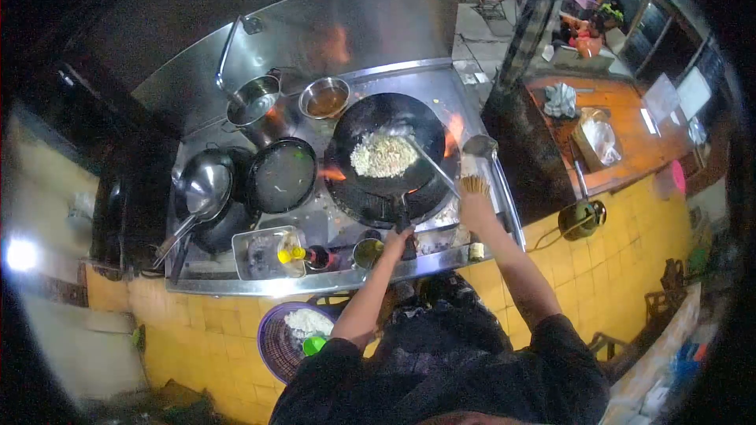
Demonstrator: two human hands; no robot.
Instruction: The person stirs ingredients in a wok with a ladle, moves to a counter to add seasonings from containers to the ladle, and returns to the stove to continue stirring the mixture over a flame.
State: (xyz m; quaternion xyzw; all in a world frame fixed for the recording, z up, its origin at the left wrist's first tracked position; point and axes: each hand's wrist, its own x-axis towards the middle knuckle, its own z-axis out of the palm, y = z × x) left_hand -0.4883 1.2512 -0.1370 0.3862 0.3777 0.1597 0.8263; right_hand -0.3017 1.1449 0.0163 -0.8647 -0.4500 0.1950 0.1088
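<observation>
A black wok [364,114] sits over the burner, with flames showing at its left and right sides. Rice [384,156], pale and mixed with small bits, lies heaped in its middle. My left hand [398,244] is closed around the wok's dark handle [402,208] at the near side. My right hand [475,206] grips the end of a long metal wok ladle [433,164], whose head reaches into the wok at the rice's far edge. Whether that head is a bowl or a flat blade is blurred.
Left of the wok are a black pan [283,175], a steel pot [253,102] and a bowl of brown liquid [324,97]. Yellow-capped bottles [293,254] line the stove's front edge. A purple basket [268,338] holding white rice stands below. A wooden table [598,98] is at right.
</observation>
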